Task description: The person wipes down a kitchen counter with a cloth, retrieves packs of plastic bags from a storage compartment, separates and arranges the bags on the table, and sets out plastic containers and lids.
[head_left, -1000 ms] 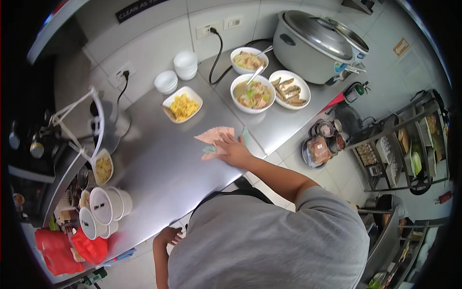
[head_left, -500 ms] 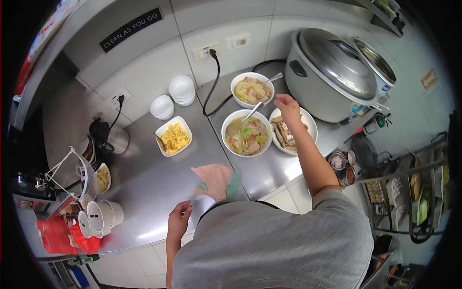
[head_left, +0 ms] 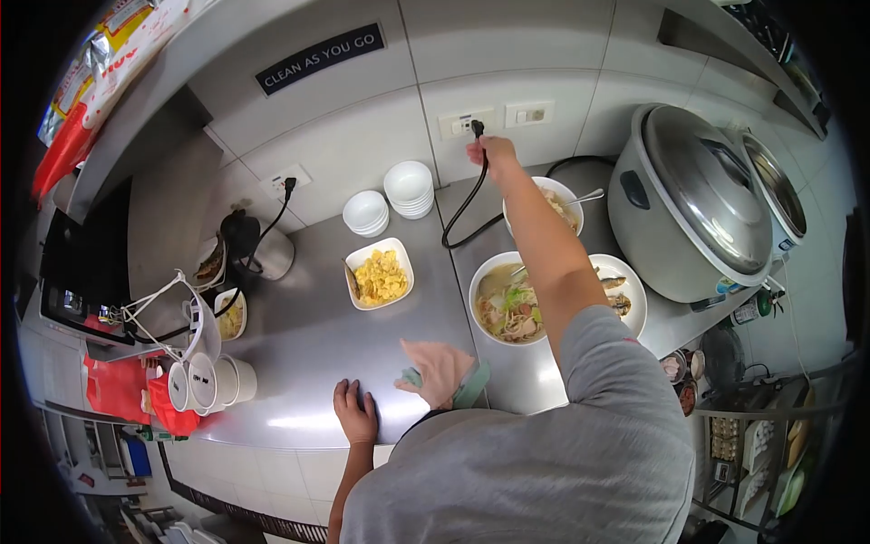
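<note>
My right hand (head_left: 497,156) is up at the wall outlet (head_left: 455,126). Its fingers curl round the black power cord (head_left: 472,192) just below the plug; the exact grip is partly hidden. My left hand (head_left: 356,413) lies on the steel counter (head_left: 308,381) near its front edge, fingers spread and holding nothing. To its right is a crumpled pink and green cloth (head_left: 439,374). Under my right forearm are a large soup bowl (head_left: 504,313), a noodle bowl (head_left: 555,201) with a spoon, and a plate of fried fish (head_left: 632,281), all partly covered.
A large rice cooker (head_left: 675,218) stands at the right. Scrambled eggs fill a square bowl (head_left: 382,276); stacked white bowls (head_left: 408,189) sit behind it. A kettle (head_left: 272,252) and white containers (head_left: 217,383) are at the left. A shelf (head_left: 272,23) overhangs the counter.
My right hand has moved from above the fish plate to the cord at the wall outlet. My left hand has come down onto the counter. The view has shifted left.
</note>
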A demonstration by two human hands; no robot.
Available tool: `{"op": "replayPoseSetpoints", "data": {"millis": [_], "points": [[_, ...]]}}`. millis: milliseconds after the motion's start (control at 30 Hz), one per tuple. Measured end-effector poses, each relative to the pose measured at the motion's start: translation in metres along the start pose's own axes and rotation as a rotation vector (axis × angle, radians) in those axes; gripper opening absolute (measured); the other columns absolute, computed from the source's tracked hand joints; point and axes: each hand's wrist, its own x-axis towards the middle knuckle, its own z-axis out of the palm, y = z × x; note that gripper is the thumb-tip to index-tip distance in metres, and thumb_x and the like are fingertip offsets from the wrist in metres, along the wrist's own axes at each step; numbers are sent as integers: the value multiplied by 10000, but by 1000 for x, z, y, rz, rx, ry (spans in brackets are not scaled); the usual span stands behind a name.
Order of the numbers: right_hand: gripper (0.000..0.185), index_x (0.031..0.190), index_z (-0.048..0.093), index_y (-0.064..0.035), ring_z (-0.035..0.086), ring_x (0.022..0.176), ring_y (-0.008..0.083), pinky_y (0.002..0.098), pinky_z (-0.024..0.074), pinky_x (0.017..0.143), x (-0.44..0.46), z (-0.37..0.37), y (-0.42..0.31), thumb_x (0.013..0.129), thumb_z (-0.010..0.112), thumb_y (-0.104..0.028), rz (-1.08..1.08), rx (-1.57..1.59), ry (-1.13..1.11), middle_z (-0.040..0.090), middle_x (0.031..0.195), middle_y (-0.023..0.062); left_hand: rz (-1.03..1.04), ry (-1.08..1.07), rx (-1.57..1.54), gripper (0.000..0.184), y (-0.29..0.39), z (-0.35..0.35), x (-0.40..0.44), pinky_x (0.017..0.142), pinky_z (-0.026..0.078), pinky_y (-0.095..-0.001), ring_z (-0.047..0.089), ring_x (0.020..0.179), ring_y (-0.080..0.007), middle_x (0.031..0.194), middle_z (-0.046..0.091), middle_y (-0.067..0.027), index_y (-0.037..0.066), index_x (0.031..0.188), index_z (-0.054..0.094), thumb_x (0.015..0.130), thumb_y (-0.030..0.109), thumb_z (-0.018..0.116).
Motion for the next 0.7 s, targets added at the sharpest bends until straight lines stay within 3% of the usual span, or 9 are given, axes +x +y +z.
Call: {"op": "replayPoseSetpoints", "data": {"millis": [133,233,300,367,433,533,600,633,700], "points": [[284,1113,546,-15,633,802,212,332,511,728,-13,0,2,922,556,-225,-22,-95,91,640,950,134,1,-6,-13,347,2,2,1,999,339,-473,422,1188,-382,1258,462,-199,25,1139,547,812,126,604],[367,1154,534,6,623,896,244,330,501,762,-60,7,17,884,593,-236,-283,-465,453,639,1027,143,12,-7,-9,352,0,5,2,1002,336,-471,421,1188,-383,1268,455,-203,18,1144,544,814,125,601],[429,1232,509,-19,587,1012,244,316,468,847,-128,0,18,851,618,-182,-339,-498,298,609,1128,140,37,-6,-29,353,-1,3,1,1002,337,-470,426,1182,-390,1274,451,-214,10,1155,537,826,126,590],[371,1181,559,-35,609,970,227,312,479,821,-189,-15,43,829,628,-128,-446,-426,142,639,1060,121,47,3,-22,350,2,3,3,998,340,-471,430,1175,-394,1269,452,-220,9,1162,530,837,129,581],[274,1096,621,-61,633,893,213,306,498,778,-261,-37,54,825,625,-102,-346,-394,-141,663,989,104,78,4,-13,348,-3,5,0,991,348,-471,438,1163,-399,1263,454,-227,10,1178,518,856,132,567],[213,1031,651,-76,644,797,206,308,511,717,-346,-68,34,824,625,-115,-489,-678,-177,671,923,95,96,1,-3,350,-6,6,-1,990,350,-467,437,1165,-397,1265,456,-222,11,1181,516,857,133,568],[257,1109,617,-51,620,797,138,280,501,719,-343,-121,38,855,578,-63,-580,-855,117,663,910,55,108,3,-5,348,-6,7,-2,988,352,-466,435,1168,-390,1270,455,-217,14,1183,518,864,145,562],[238,1048,643,-64,644,762,237,322,505,686,-345,-142,27,817,594,-99,-501,-835,354,660,915,135,116,6,-2,348,-8,9,-2,988,353,-465,435,1168,-388,1271,454,-216,14,1184,519,865,148,560],[274,1044,641,-39,637,760,289,360,504,691,-339,-207,22,779,600,-94,-484,-996,599,657,893,152,123,11,7,349,-13,9,-3,989,354,-462,435,1168,-385,1274,452,-215,14,1185,522,868,154,557]]}}
